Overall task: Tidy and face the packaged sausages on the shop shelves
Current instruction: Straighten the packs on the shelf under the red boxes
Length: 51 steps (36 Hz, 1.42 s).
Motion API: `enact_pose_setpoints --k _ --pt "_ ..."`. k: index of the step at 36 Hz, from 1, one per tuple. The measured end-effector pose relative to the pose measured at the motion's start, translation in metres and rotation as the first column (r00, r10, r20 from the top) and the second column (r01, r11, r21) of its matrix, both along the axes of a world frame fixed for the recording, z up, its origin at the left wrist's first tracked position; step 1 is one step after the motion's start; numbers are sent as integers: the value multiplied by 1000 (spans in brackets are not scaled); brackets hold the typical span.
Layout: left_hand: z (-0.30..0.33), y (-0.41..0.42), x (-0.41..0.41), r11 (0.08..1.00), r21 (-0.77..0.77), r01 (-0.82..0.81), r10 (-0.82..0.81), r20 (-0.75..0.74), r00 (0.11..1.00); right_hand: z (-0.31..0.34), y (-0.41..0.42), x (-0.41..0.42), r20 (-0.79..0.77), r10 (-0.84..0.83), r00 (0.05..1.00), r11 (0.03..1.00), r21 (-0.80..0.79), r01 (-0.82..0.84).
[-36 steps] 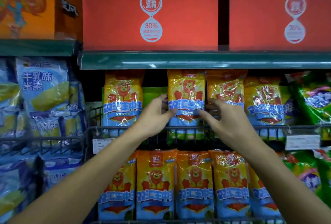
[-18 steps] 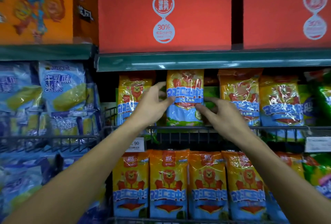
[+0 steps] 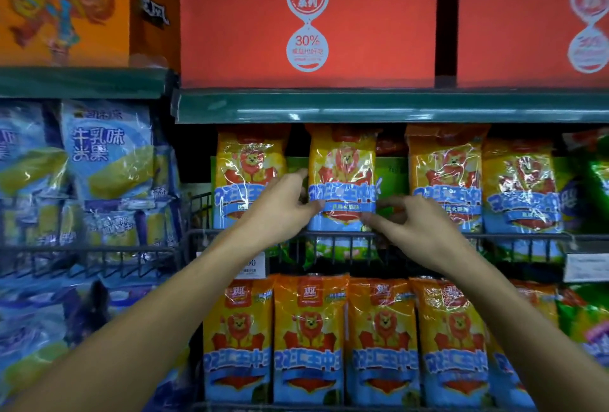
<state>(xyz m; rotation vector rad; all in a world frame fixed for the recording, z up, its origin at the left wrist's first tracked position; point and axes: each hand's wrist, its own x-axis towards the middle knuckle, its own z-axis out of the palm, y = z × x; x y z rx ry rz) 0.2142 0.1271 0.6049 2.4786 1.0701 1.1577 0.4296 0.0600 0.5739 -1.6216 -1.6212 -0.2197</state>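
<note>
We've got both hands up on one glossy yellow-and-blue plastic sausage pack (image 3: 342, 180), standing between them on the middle shelf. Our left hand (image 3: 280, 210) pinches its left edge, thumb and fingertips curled onto the film; our right hand (image 3: 418, 230) nips the lower right corner, fingers bent round it. To do this well, we'd say keep the pinch light on the edges, square the pack upright with its lion print facing out, and seat its base behind the black wire shelf rail (image 3: 428, 240) just below our hands. The film is slick and crinkly, throwing glare, so it will likely slide and slump unless leaned against the green packs (image 3: 390, 177) behind. Beside each hand stand neighbouring yellow packs (image 3: 445, 180), soft, pillow-shaped; they look the line to match.
</note>
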Motion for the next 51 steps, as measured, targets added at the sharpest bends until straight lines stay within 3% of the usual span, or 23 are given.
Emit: enact_pose_setpoints --k 7,17,19,22,24,27,29,41,43,46,49,51 --pt "-10 2 -1 980 187 -69 90 -108 990 -7 -5 -5 89 -90 992 995 55 85" --pt "-34 4 3 928 358 -107 105 23 994 -10 -3 -8 172 -159 972 987 32 156" --pt "-40 5 3 873 465 -150 147 41 988 -15 -2 -7 206 -201 958 979 70 190" --pt "-46 7 0 709 688 -158 134 88 987 -26 3 -7 164 -179 970 960 243 136" --pt "-50 8 0 648 755 -99 121 25 992 -32 7 -9 195 -169 966 929 358 90" --pt "-59 11 6 718 695 -44 169 -113 979 -38 10 -9 295 -198 935 916 396 69" --pt "-64 15 10 704 707 -69 264 -171 949 -39 11 -8 320 -207 925 923 378 76" --pt "-74 14 18 733 666 -137 265 -94 960 -37 14 5 424 -99 900 965 260 -16" --pt "-72 10 20 773 621 -131 217 -64 974 -32 4 10 371 20 929 967 230 -113" --pt "-64 -4 29 817 563 -127 135 28 990 -26 -21 29 162 246 956 921 269 -282" --pt "-59 -26 50 853 520 -37 -20 104 994 -24 -43 63 59 183 981 877 441 -190" --pt "-53 -39 67 912 404 69 -128 122 984 -22 -50 87 6 77 997 861 505 -69"
